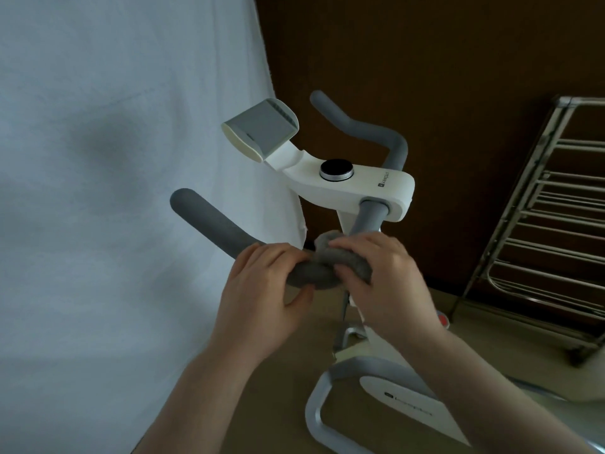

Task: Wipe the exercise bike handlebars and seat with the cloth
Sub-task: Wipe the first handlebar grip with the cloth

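The exercise bike [363,188] stands in the middle of the view, with its white console pointing toward 11 o'clock. The grey handlebars [209,214] have two horns: the near one goes from the centre toward 10 o'clock, and the far one rises at about 1 o'clock behind the console. The seat is not in view.

The left hand [262,290] grips the bend of the near handlebar. Its fingers are curled over the top of the foam and the thumb is below, so the grip is narrow and closed around the bar. The right hand [383,276] is just beside it, at 3 o'clock from the left hand. It holds the grey cloth [343,257], which is wrapped around the bar. The fingers curl over the cloth and press it on the foam. The two hands almost touch each other.

On top of the console there is a round black knob [336,169], and a grey device holder [258,129] stands at 11 o'clock from it. A pale blue sheet [114,158] hangs on the whole 9 o'clock side. A metal rack [537,231] stands at 3 o'clock, against a dark brown wall [425,60]. The floor [288,371] is beige.
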Demonstrator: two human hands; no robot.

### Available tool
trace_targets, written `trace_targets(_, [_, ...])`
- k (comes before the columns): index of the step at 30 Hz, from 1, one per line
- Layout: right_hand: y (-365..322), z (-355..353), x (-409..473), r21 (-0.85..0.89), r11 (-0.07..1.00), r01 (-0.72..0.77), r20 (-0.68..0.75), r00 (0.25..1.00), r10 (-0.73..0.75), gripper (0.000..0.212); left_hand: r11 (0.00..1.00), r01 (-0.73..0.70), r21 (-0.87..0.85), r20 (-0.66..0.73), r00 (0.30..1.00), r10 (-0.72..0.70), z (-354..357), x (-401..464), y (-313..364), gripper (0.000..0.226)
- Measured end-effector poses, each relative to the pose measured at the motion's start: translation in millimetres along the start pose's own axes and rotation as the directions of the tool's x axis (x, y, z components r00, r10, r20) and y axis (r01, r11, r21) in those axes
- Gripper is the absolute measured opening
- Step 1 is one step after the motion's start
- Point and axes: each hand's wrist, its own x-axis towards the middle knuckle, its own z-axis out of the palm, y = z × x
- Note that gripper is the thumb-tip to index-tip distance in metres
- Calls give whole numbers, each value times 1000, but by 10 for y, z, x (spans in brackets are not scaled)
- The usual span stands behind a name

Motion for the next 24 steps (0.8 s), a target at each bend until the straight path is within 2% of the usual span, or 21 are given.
trace_targets(2, [10, -23, 32, -17, 996, -89, -84, 993, 87, 28, 1000, 0, 7, -10, 1000, 0, 4, -4, -21, 32])
trace_targets(3, [-78, 3, -15, -36, 996, -80, -86, 993, 77, 29, 1000, 2, 3, -18, 1000, -2, 7, -6, -35, 32])
trace_targets(6, [-203, 56, -152, -2, 999, 35, 36, 999, -35, 34, 999, 5, -39, -39, 999, -7, 6, -5, -78, 35])
trace_targets(7, [-140, 38, -115, 9, 1000, 11, 29, 1000, -11, 34, 999, 0, -41, -35, 999, -1, 1, -6, -90, 35])
trace_targets(10, [-118, 77, -84, 23, 992, -122, -143, 982, 124, 32, 999, -5, -45, -30, 1000, 4, -1, -14, -105, 36])
trace_targets(14, [-309, 223, -233, 42, 999, -2, -64, 998, 5, 36, 993, 22, -117, -36, 999, -27, 32, -46, -127, 40])
trace_targets(18, [-123, 187, -190, 178, 970, -165, -224, 953, 203, 31, 992, -6, -123, -52, 999, -1, 43, -85, -119, 42])
trace_targets(19, [-214, 250, -242, 196, 966, -171, -228, 950, 214, 32, 990, -6, -140, -55, 998, -2, 55, -98, -119, 43])
trace_targets(22, [-376, 399, -341, 166, 983, -74, -209, 972, 109, 35, 979, -2, -204, -47, 999, -8, 93, -113, -139, 48])
trace_targets(24, [-295, 393, -299, 239, 963, -128, -276, 941, 193, 33, 971, 0, -241, -44, 999, -10, 75, -88, -146, 43])
